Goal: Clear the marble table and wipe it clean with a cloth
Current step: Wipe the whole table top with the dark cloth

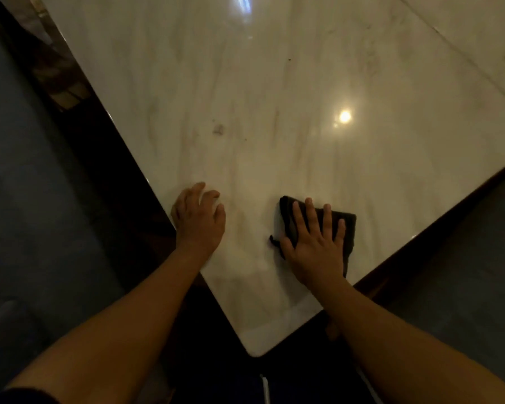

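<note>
The white marble table (274,97) fills the view, with one rounded corner pointing toward me. A dark folded cloth (347,221) lies flat on the marble near that corner. My right hand (315,243) presses down on the cloth with straight, spread fingers. About a hand's width to the left, my left hand (199,220) rests on the bare marble beside the table's left edge, fingers loosely bent and holding nothing. A small smudge (217,129) and a few dark specks mark the surface farther out.
Dark blue upholstered seating (27,185) runs along the table's left side, and more of it (464,258) sits past the right edge. A dark wooden rim borders the marble. A lamp's reflection (344,116) glares on the tabletop.
</note>
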